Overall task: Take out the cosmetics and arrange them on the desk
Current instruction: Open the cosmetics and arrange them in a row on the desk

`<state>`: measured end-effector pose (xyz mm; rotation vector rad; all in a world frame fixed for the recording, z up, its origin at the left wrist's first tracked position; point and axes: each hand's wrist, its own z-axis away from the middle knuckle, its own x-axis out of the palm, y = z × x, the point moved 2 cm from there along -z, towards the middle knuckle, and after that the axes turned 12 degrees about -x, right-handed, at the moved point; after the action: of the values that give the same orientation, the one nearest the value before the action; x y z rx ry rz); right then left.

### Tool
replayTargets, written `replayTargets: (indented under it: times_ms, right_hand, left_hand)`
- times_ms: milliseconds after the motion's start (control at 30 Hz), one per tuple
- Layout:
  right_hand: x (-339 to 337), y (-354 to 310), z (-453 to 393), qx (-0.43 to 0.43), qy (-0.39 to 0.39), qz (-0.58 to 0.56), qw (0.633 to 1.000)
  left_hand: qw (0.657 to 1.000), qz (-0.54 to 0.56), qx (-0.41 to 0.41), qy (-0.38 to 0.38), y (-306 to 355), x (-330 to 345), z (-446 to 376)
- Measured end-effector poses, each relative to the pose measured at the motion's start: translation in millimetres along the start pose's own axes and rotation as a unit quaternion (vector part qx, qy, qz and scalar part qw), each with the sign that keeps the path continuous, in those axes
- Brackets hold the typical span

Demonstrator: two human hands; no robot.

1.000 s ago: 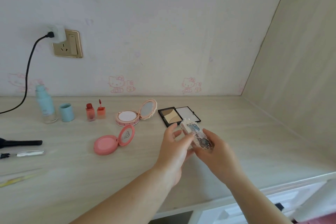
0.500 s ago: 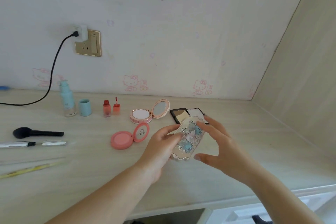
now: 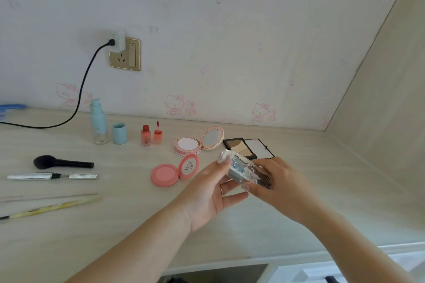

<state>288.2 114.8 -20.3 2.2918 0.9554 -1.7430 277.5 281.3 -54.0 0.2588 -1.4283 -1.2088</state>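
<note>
A silver ornate palette (image 3: 243, 169) with blue decoration hangs above the desk (image 3: 115, 225), held between both hands. My left hand (image 3: 213, 193) grips its near-left end with thumb and fingers; my right hand (image 3: 276, 184) clasps its right end. Laid out on the desk are an open pink blush compact (image 3: 172, 171), an open cushion compact with mirror (image 3: 197, 141), an open black contour palette (image 3: 248, 147), two small red lip tints (image 3: 150, 134), a pale blue bottle (image 3: 98, 122) and its cap (image 3: 119, 133).
A black brush (image 3: 61, 162), a silver mascara pulled apart (image 3: 51, 176) and thin pencils (image 3: 49, 207) lie at the left. A black cable (image 3: 80, 96) runs from the wall socket (image 3: 125, 54). A side panel (image 3: 379, 103) closes the right; a drawer opening (image 3: 218, 274) shows below the front edge.
The palette has turned from upright to lying sideways. My right hand, spread open over it before, now clasps its right end. The view has shifted left.
</note>
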Motion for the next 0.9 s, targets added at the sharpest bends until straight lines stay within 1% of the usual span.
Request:
replayTargets:
  times_ms: [167,333,367,467,567,600,667,733,767,833,900]
  right_hand:
    - [3.4,-13.4,1.4,0.043,-0.026,-0.021,0.999]
    - [4.9,-20.3,4.0,0.051,-0.066,0.018,0.996]
    - [4.3,-21.1,3.6,0.06,-0.071,0.008,0.996]
    - [-2.5,-19.1,0.9,0.107,-0.097,-0.072,0.987]
    - [-2.8,-8.0,0.3,0.172,-0.115,-0.159,0.965]
    - [-0.9,-3.0,0.8,0.207,-0.107,-0.204,0.951]
    - [2.3,6.3,2.2,0.27,-0.074,-0.305,0.91]
    - [4.6,14.3,2.6,0.299,-0.049,-0.378,0.875]
    - [6.3,18.0,2.9,0.304,-0.043,-0.396,0.866]
    - [11.2,24.0,4.4,0.306,-0.033,-0.407,0.86]
    - [17.5,31.7,5.9,0.306,-0.026,-0.397,0.865]
  left_hand:
    - [0.998,0.01,0.049,0.029,-15.4,6.1,-5.8]
    - [0.998,0.013,0.042,0.037,-21.2,7.4,-12.2]
    - [0.998,0.013,0.038,0.04,-21.4,7.1,-13.0]
    - [0.998,0.024,0.018,0.048,-23.9,4.9,-13.7]
    - [0.996,0.044,-0.015,0.081,-26.5,-1.8,-14.4]
    - [0.994,0.059,-0.026,0.092,-27.8,-4.8,-15.9]
    - [0.989,0.09,-0.047,0.109,-28.7,-7.1,-16.8]
    - [0.984,0.114,-0.064,0.121,-28.4,-7.3,-18.7]
    - [0.982,0.122,-0.071,0.124,-28.0,-6.9,-19.7]
    - [0.98,0.129,-0.081,0.126,-27.8,-5.5,-20.8]
    - [0.98,0.126,-0.075,0.136,-26.3,-5.2,-21.0]
